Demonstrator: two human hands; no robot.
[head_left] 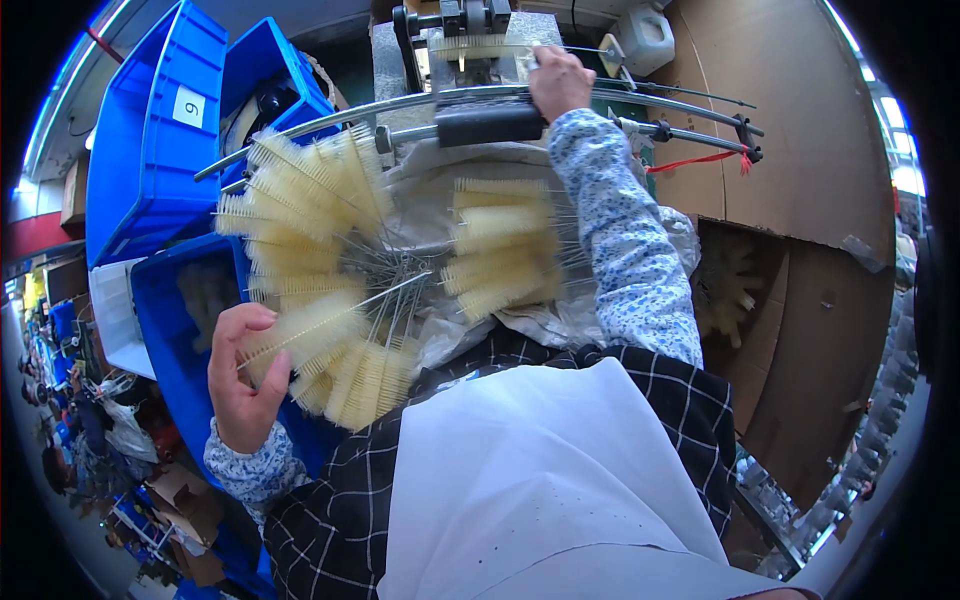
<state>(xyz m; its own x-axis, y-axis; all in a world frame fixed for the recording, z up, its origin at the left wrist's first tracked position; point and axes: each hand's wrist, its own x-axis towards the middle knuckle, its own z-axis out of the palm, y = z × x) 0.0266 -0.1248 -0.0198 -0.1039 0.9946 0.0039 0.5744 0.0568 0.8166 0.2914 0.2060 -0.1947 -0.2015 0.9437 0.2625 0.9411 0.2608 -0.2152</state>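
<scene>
My left hand (247, 375) is curled around the tip end of a pale yellow bottle brush (318, 330), thumb and fingers on either side of its bristles. The brush's twisted wire shank points up and right over a fanned pile of similar brushes (320, 190). At the top, my right hand (562, 85) is closed at the wire of another brush (470, 46), which lies across a metal machine (540, 40). Its fingertips are partly hidden. A second stack of brushes (500, 240) sits between my arms, bristles to the left.
Metal rods with a black roller (490, 122) cross before the machine. Blue bins (150, 150) stand at left. A cardboard box (800, 320) at right holds more brushes (728, 290). Red ribbon (700, 162) hangs from the rods; a white jug (643, 40) stands behind.
</scene>
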